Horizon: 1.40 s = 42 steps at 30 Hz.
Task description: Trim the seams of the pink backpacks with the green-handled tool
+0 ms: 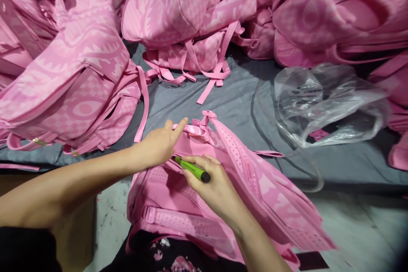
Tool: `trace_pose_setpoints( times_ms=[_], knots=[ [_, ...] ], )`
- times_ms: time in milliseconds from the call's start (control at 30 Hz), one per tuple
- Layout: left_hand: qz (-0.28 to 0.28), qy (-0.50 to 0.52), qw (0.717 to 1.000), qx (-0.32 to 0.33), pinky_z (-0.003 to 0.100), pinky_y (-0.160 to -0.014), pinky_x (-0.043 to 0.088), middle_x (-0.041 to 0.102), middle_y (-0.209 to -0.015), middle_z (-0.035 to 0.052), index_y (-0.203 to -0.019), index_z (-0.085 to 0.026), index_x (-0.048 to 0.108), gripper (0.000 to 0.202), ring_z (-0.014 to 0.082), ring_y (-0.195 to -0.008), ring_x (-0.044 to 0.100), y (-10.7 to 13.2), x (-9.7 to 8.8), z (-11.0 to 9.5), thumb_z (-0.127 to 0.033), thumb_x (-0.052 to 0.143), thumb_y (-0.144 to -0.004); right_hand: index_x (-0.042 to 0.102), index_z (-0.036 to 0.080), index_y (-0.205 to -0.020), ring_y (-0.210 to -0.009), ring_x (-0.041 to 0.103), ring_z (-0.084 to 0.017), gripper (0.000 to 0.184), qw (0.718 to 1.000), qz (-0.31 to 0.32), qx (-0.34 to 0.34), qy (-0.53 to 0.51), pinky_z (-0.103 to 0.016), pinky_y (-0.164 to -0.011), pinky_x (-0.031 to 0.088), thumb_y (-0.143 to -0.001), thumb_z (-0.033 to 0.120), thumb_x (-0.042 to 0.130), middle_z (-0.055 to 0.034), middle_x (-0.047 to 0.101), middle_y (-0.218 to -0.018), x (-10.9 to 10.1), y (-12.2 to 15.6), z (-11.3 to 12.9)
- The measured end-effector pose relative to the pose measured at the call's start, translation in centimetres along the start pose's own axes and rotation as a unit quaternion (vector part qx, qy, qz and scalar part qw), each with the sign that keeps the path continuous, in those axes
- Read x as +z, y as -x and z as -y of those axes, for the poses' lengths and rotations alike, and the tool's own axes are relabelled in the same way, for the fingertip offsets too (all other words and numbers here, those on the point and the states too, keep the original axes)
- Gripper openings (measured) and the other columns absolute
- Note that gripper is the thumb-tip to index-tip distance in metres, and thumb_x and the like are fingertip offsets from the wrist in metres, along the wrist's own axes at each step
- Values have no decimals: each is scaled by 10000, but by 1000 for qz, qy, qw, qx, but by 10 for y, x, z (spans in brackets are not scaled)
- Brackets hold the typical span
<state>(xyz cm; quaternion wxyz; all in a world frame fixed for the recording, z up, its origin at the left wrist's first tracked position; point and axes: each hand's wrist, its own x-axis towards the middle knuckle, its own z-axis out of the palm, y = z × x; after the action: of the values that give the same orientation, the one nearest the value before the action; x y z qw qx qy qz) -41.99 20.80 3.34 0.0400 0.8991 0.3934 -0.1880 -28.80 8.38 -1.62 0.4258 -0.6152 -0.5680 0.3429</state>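
A pink patterned backpack (223, 148) lies tilted across my lap and the table's front edge, its straps and dotted mesh panels facing me. My left hand (161, 142) grips its top edge beside the carry handle, index finger stretched out and the other fingers partly hidden. In my right hand (213, 182) is a bright green marker-shaped tool (194, 170) with a black end. Its front end points at the fabric just under my left hand, where the tip is hard to make out.
Other pink backpacks (86, 59) are heaped along the back and left of the grey-covered table (242, 89). A clear plastic bag (331, 106) holding small items lies on the right. Loose pink straps (208, 89) hang near the middle. Below is a pale floor (111, 208).
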Motion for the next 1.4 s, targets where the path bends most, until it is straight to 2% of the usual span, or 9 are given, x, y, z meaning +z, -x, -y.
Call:
trace_pose_setpoints(
  times_ms=[100,267,433,633,733,933,1100,1233,1400],
  knots=[
    [3,5,1000,-3,316,-761,520,457,-1325,164,-1566,-219,30,925,261,-991,679,0,0,0,-162,596,-837,744,263,-999,-950,694,-238,235,1000,-20,3,10,-533,-1031,411,-809,199,621,-18,773,-1021,-1,0,-1],
    [-3,16,1000,-1,320,-767,520,454,-1330,159,-1567,-225,25,941,259,-981,681,-1,3,0,-177,614,-836,745,292,-1044,-997,691,-234,302,1000,18,-12,-21,-507,-999,439,-807,157,614,3,769,-1053,1,-1,-4],
    [17,20,1000,0,319,-795,521,435,-1370,165,-1569,-233,24,942,280,-1064,662,-2,-2,2,-195,630,-849,743,280,-1028,-1013,700,-245,253,999,-32,-42,-1,-550,-1042,384,-837,173,616,-23,767,-1074,7,2,-7],
    [65,-25,997,-27,341,-796,530,396,-1400,209,-1564,-217,-117,1212,317,-1059,655,-6,-15,-10,-341,778,-757,733,275,-1054,-1010,697,-242,262,998,-43,-38,-4,-553,-1057,365,-828,184,637,-24,763,-1088,9,3,-11],
    [69,-66,994,-46,366,-809,529,418,-1354,228,-1570,-166,-84,1130,330,-1056,651,-8,-16,-16,-256,726,-788,741,275,-1036,-998,692,-246,246,999,-44,-23,-9,-555,-1056,372,-823,199,644,-25,769,-1056,5,4,-13],
    [81,-2,997,4,339,-845,515,393,-1379,222,-1569,-167,-36,1054,313,-1104,639,-10,-15,-5,-158,663,-780,745,282,-1035,-983,693,-240,247,999,-41,-18,2,-547,-1046,378,-823,191,656,-21,768,-1055,1,5,-11],
    [104,-1,994,-10,349,-907,498,372,-1407,239,-1565,-148,-13,1020,328,-1157,623,-11,-21,-7,-141,658,-796,746,290,-1057,-989,684,-225,288,999,-1,-26,-22,-494,-1018,410,-820,158,649,-12,768,-1065,0,-1,-7],
    [111,-7,994,-12,327,-913,495,366,-1420,230,-1557,-161,-7,993,301,-1155,626,-10,-23,-9,-115,638,-804,752,277,-1044,-953,688,-224,272,999,-17,-23,-19,-496,-1003,419,-819,162,649,-18,772,-1038,-2,-1,-9],
    [106,10,994,-2,315,-922,501,382,-1404,192,-1549,-176,25,960,289,-1176,611,-9,-21,-6,-122,640,-814,749,295,-1071,-962,669,-217,293,999,4,-16,-45,-467,-959,456,-829,168,642,-2,768,-1051,0,-2,-9]
  ],
)
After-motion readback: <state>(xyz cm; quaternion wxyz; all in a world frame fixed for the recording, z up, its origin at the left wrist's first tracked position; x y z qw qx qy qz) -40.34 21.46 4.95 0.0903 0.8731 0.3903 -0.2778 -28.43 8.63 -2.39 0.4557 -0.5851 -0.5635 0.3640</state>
